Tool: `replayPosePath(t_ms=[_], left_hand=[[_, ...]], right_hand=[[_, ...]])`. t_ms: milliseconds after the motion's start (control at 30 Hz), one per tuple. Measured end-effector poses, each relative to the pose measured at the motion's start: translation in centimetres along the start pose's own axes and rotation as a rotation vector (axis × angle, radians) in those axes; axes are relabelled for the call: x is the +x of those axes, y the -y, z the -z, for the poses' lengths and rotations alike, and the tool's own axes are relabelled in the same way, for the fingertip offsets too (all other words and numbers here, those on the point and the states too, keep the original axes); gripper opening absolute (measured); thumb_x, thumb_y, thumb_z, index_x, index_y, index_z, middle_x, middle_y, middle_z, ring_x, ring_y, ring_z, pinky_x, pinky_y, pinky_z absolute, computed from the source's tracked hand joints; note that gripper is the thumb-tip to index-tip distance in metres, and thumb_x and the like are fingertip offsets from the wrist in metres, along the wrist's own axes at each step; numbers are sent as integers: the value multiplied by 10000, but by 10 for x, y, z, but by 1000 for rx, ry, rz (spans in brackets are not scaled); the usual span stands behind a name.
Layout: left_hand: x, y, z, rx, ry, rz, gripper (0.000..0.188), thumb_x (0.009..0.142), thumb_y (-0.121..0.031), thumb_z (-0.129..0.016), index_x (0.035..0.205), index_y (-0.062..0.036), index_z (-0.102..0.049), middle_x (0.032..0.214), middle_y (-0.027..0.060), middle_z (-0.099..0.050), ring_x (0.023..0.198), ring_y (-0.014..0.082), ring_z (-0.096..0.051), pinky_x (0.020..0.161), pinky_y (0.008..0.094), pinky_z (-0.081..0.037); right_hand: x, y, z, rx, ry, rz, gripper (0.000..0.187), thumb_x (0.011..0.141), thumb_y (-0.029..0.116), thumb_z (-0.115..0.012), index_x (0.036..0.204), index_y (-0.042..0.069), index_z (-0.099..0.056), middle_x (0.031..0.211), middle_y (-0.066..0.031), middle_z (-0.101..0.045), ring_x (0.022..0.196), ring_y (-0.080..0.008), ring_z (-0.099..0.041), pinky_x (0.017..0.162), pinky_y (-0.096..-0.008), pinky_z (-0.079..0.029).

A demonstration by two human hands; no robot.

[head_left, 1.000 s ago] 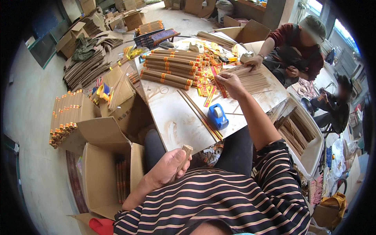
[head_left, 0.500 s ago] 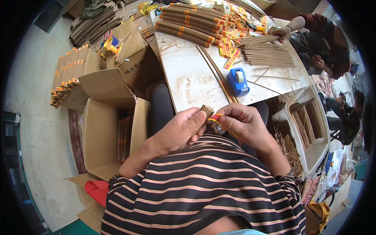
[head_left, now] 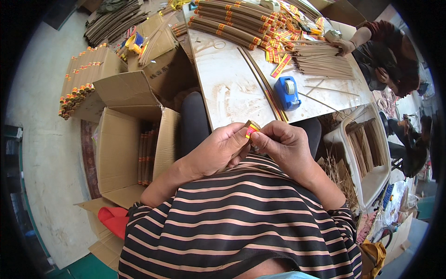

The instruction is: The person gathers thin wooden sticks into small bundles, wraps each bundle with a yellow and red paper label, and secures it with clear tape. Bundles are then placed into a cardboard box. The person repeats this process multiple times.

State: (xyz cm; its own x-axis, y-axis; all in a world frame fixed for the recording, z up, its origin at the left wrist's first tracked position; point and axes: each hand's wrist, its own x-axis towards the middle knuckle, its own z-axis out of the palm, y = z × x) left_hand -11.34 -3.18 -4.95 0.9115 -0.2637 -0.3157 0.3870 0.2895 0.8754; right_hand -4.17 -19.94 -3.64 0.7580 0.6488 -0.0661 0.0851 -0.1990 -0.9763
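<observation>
Cannot see the lower part of the incense-stick bundle [head_left: 253, 124] behind the left hand [head_left: 224, 145], nor the end of the red-and-yellow label [head_left: 252, 130] under the right hand [head_left: 284, 142]. Cannot clearly see the blurred co-worker [head_left: 414, 149] at far right.

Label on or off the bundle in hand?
On: the red-yellow label lies against the bundle near its end, right hand at its edge. Cannot tell whether it goes all the way round.
</observation>
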Motion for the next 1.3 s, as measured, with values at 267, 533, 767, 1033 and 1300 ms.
replayPosePath(t_ms=[267,533,767,1033,1300], left_hand=[[-2,2,6,51,56,-51,494,954,-473,-277,1034,-19,-454,715,-1,-466,573,49,-402,500,171,-345],[-2,-5,-5,123,-22,-37,460,959,-440,-306,989,-19,-488,687,-8,-458,552,44,-385,484,158,-337],[-1,-3,-4,105,-17,-25,424,970,-404,-305,988,-23,-490,687,2,-472,536,45,-403,469,153,-340],[-1,-5,-8,72,-26,-36,409,967,-404,-312,955,-36,-490,680,7,-490,534,41,-428,468,150,-349],[0,-3,-16,162,-112,-66,408,962,-410,-327,924,-36,-487,672,3,-485,523,36,-421,458,152,-344]], right_hand=[[3,3,3,-26,38,-60,222,840,163,-640,754,-41,-622,586,-17,-549,541,-45,-460,456,-206,-392],[6,9,6,21,72,-119,247,836,184,-647,735,-38,-608,591,4,-547,543,-38,-454,467,-207,-393],[4,10,10,-77,75,-112,250,821,199,-667,733,-27,-605,583,-9,-550,540,-41,-455,465,-213,-395],[8,-10,13,-56,59,34,284,782,232,-709,705,-10,-582,574,6,-532,532,-45,-439,455,-212,-382],[9,-29,12,276,102,-76,239,784,209,-706,705,27,-575,574,51,-497,516,-22,-399,431,-182,-319]])
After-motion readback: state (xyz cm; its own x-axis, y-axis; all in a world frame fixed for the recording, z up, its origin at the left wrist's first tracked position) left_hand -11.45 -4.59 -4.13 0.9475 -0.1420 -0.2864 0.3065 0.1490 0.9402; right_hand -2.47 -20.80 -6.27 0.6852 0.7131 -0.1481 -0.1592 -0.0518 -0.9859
